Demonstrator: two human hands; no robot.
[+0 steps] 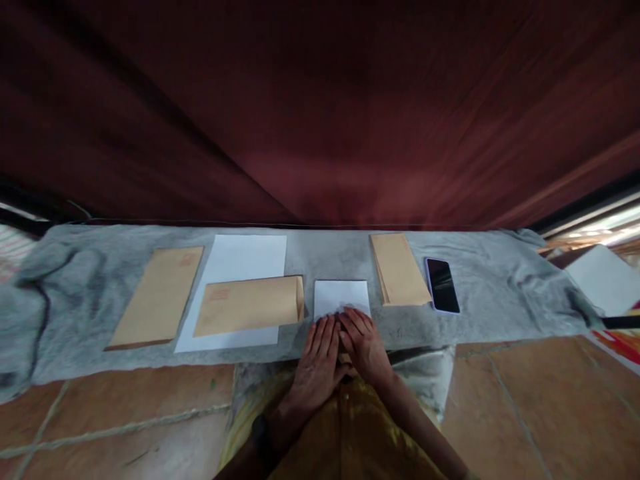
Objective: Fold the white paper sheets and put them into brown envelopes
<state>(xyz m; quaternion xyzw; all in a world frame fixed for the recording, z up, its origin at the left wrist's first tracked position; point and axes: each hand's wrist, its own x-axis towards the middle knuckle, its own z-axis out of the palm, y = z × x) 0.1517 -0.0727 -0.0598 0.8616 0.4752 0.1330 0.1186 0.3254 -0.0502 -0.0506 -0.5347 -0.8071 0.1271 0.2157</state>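
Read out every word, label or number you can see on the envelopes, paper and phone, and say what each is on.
Nothing is legible.
Left envelope: red printed mark near its far right corner, too blurred to read.
Middle envelope: red mark at its left end, too blurred.
Envelope stack, white sheet, folded paper under the left hand and right hand: no print shows.
Phone: screen dark.
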